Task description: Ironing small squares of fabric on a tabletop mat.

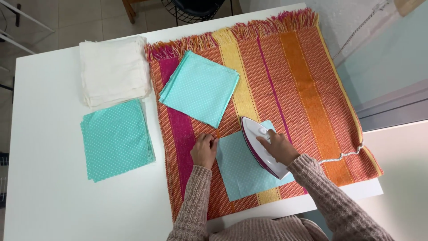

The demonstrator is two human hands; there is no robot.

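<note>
Two hands: right hand (278,146) grips one iron (263,147), left hand (203,150) pins one cloth (243,172).

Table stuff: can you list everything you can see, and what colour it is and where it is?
table: one, white, under everything
striped rug: one, orange, pink and yellow, fringed, on table's right half
white cloth stack: one, far left
dotted teal stack: one, below white stack
teal stack on rug: one, upper left of rug
teal square: one, flat on rug, under iron
iron: one, white and purple
cord: one, white, rug's right edge
chair: one, dark, behind table
left hand: pressing square's edge
right hand: gripping iron
</note>
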